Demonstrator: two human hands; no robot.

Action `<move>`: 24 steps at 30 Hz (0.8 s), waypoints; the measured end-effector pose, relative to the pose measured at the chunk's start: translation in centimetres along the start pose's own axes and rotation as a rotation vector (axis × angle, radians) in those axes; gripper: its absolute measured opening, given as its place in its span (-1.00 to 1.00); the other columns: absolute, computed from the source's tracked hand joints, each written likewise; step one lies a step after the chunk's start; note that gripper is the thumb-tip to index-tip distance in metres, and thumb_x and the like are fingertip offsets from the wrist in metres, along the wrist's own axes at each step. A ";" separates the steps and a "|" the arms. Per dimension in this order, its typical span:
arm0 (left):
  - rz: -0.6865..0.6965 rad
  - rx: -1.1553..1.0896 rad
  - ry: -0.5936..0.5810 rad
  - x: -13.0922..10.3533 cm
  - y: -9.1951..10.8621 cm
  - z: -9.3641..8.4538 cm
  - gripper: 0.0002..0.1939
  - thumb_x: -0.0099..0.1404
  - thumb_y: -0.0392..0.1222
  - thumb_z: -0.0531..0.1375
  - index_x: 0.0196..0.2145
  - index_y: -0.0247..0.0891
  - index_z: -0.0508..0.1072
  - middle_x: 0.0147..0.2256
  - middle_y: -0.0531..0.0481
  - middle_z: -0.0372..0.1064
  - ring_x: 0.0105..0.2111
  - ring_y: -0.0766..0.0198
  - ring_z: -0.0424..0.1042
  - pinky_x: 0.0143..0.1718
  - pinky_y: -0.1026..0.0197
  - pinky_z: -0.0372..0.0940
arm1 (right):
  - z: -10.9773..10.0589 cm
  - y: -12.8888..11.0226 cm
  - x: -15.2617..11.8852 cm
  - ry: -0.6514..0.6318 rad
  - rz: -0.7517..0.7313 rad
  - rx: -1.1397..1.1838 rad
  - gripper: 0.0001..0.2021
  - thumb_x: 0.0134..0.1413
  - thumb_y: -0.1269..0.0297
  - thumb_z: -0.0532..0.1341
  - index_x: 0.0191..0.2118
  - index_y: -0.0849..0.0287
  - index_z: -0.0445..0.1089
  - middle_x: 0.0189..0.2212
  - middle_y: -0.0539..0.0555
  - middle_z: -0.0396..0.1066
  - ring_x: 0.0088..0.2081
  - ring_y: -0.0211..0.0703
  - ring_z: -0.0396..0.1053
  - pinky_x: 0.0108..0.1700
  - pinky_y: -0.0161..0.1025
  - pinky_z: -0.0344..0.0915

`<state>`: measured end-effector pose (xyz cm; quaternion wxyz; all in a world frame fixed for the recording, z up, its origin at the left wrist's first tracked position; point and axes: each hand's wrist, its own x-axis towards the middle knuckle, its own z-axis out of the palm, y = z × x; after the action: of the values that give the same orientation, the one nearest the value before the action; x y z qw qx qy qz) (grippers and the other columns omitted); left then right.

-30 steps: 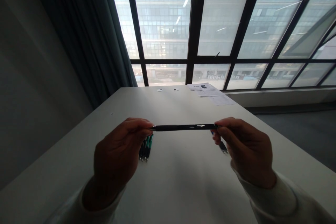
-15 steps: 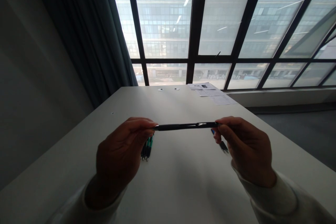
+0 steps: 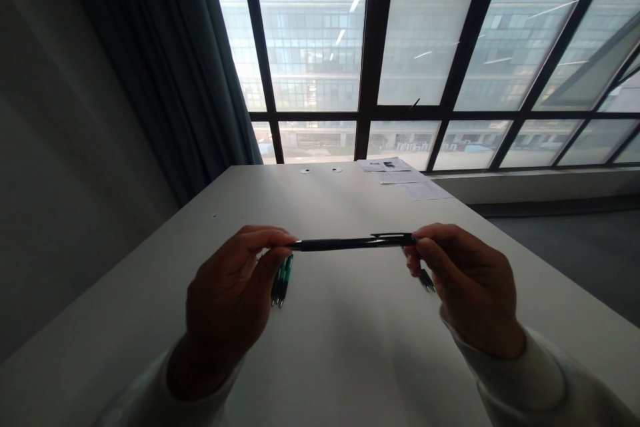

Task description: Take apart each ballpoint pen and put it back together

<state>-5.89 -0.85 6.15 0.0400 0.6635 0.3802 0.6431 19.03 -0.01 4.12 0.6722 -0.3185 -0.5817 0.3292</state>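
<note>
A black pen (image 3: 340, 243) is stretched level between my hands, above the white table. My left hand (image 3: 233, 297) pinches its tip end, and my right hand (image 3: 463, 283) pinches the other end, where the clip stands along the upper side. Behind my left hand several pens with green barrels (image 3: 283, 282) lie side by side on the table, partly covered by the hand. More pens (image 3: 427, 280) lie behind my right hand; only their dark tip ends show.
The white table (image 3: 320, 360) reaches to the large window (image 3: 320, 47). Printed papers (image 3: 400, 177) lie at its far right, near two round cable-hole covers (image 3: 337, 170). A dark curtain (image 3: 165, 67) hangs at the left.
The black pen has rolled about its length, so its clip now sticks up along the top edge. My left hand has shifted very slightly right.
</note>
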 end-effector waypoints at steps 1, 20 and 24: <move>0.014 0.016 -0.005 0.0 -0.1 -0.1 -0.92 0.30 -0.32 0.24 -0.29 -0.17 0.52 -0.32 0.07 0.50 -0.33 0.31 0.48 -0.31 0.31 0.39 | 0.0 0.0 0.0 0.001 0.001 0.001 -0.93 0.17 0.37 0.32 -0.22 0.10 0.53 -0.48 0.01 0.49 -0.49 -0.24 0.41 -0.46 -0.28 0.37; 0.097 0.179 -0.067 0.2 -1.1 -0.8 -0.88 0.34 -0.13 0.21 -0.30 -0.19 0.51 -0.36 0.00 0.52 -0.38 0.25 0.50 -0.40 0.27 0.38 | 0.1 -0.2 -0.1 -0.033 -0.009 -0.083 -0.90 0.24 0.30 0.26 -0.32 0.15 0.47 -0.50 -0.01 0.41 -0.53 -0.30 0.31 -0.52 -0.33 0.24; 0.109 0.159 -0.083 0.1 -1.1 -0.8 -0.89 0.34 -0.14 0.21 -0.30 -0.19 0.50 -0.36 0.00 0.51 -0.37 0.25 0.49 -0.38 0.26 0.38 | 0.1 -0.1 -0.1 -0.031 -0.005 -0.082 -0.89 0.24 0.30 0.25 -0.33 0.15 0.45 -0.51 -0.03 0.38 -0.54 -0.31 0.28 -0.53 -0.34 0.21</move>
<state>-7.10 -0.37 5.81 -0.0322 0.7105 0.3913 0.5840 18.95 -0.18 4.15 0.6503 -0.3390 -0.6060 0.3082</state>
